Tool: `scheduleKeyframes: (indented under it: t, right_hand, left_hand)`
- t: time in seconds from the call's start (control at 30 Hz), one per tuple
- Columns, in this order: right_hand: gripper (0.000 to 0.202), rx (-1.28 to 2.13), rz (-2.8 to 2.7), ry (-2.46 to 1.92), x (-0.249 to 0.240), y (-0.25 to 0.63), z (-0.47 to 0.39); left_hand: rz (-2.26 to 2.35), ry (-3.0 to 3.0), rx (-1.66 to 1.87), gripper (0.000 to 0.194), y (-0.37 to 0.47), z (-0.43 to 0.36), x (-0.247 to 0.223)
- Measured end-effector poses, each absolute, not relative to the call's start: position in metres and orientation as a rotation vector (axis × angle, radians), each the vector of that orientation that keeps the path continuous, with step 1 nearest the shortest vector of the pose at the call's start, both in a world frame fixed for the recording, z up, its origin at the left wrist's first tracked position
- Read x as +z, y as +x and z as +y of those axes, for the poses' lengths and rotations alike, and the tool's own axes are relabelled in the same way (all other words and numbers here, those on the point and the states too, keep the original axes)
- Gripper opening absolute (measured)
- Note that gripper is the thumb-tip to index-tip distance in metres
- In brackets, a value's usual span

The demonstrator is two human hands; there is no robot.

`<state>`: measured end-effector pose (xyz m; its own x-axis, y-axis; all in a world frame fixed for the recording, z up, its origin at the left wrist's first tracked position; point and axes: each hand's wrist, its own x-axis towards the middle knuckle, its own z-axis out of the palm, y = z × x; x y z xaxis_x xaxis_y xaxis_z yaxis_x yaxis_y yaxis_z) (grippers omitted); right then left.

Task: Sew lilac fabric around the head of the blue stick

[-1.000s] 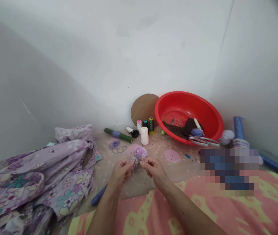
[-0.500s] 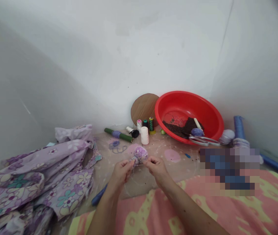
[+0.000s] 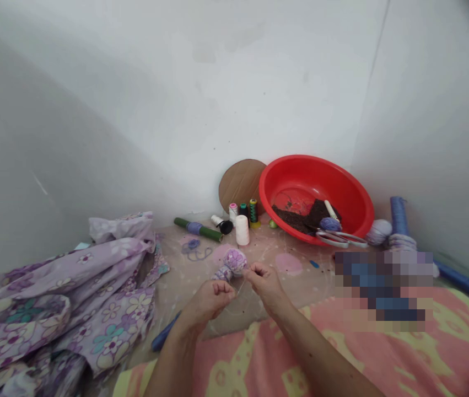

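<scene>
Flowery cloth (image 3: 89, 298) runs off the left edge, the left hand (image 3: 217, 298) pinches its fingertips together and partly hides the tail of the flowery bundle (image 3: 235, 260) just past it, the right hand (image 3: 264, 284) pinches too beside the bundle, on what I can't tell for either, and blurry squares (image 3: 377, 284) cover something farther right.

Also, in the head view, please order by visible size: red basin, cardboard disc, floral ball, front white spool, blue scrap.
1. Red basin
2. Cardboard disc, partly hidden
3. Floral ball and front white spool: too alike to rank, ball nearer
4. Blue scrap
</scene>
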<state>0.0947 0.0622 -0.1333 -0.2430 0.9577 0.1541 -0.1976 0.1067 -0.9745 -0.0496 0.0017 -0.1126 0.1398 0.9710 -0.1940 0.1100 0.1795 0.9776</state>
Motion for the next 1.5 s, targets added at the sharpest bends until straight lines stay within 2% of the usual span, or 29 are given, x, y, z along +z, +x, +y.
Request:
scheduleKeyframes:
  t: [0.3,0.87,1.0,1.23,1.37,1.5]
  right_hand:
    - [0.026,1.392,-1.381,-0.816,-0.128,0.095,0.057]
    - [0.030,1.235,-1.345,-0.848,-0.128,0.097,0.059]
    - [0.032,1.254,-1.332,-0.849,-0.129,0.099,0.060]
    - [0.033,1.307,-1.396,-0.841,-0.127,0.097,0.057]
    - [0.033,1.320,-1.386,-0.873,-0.125,0.097,0.056]
    - [0.034,1.295,-1.357,-0.903,-0.127,0.097,0.059]
  left_hand:
    - [1.259,1.181,0.827,0.039,-0.046,0.002,-0.109]
    - [1.178,1.197,0.874,0.018,-0.050,0.003,-0.122]
    - [1.190,1.277,0.867,0.023,-0.053,0.004,-0.121]
    - [1.174,1.356,0.945,0.045,-0.053,0.002,-0.115]
    - [1.117,1.215,0.936,0.047,-0.045,0.005,-0.123]
    - [1.141,1.168,0.914,0.033,-0.039,0.008,-0.128]
